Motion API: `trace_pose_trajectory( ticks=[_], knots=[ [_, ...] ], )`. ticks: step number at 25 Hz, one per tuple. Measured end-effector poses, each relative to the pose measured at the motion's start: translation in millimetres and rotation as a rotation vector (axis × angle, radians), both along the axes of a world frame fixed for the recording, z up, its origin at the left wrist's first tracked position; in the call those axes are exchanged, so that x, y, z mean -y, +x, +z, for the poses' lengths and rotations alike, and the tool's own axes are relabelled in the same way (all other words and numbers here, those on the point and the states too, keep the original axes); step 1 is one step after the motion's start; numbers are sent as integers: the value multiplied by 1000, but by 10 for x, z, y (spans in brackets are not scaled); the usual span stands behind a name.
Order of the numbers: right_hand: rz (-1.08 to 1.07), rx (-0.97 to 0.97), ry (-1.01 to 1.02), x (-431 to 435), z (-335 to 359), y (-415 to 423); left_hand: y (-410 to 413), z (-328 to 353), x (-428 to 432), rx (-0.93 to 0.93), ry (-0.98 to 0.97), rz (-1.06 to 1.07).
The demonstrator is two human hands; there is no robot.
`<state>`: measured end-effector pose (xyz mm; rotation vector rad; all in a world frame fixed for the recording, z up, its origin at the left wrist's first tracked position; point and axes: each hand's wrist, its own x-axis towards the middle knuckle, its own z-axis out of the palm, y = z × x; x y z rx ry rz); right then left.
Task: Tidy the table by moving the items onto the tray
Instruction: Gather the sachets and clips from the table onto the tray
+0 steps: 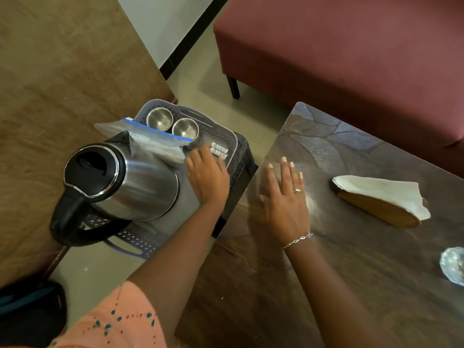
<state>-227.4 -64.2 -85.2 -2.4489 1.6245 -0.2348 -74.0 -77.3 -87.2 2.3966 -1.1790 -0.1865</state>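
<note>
A grey perforated tray point(226, 133) rests on a dark stool left of the table. On it stand a steel kettle point(135, 187) with a black lid and handle, and two steel cups point(159, 118) point(185, 128). A clear zip bag point(150, 141) with a blue seal lies across the kettle's spout. Two small white tubes point(221, 149) lie near the tray's right rim. My left hand point(207, 178) is palm down over the tray, fingertips at the tubes, gripping nothing. My right hand point(286, 199) lies flat and open on the dark wooden table point(326, 272).
On the table to the right sits a woven wedge-shaped holder point(381, 212) with white napkins point(376, 189). A crumpled clear wrapper point(453, 264) lies at the right edge. A maroon sofa point(351, 46) stands behind the table, and a wooden panel rises at left.
</note>
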Motion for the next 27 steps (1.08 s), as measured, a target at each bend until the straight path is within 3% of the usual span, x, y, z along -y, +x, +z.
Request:
trace_pose_trajectory(
  ticks=[2,9,21,27],
  knots=[
    [-45,-17,-6,-101,3,-195,-288,-19,-219,104,-20,-204],
    [-216,-47,56,-702,-98,-1371,-1709,-105,-914,167,189,-687],
    [-609,-123,101,-1825,-54,-3783,-3985,-18,-1586,191,268,-1278],
    [-788,72,-173,-2060,147,-4879,-4997,-6,-1415,213,152,-1569]
  ],
)
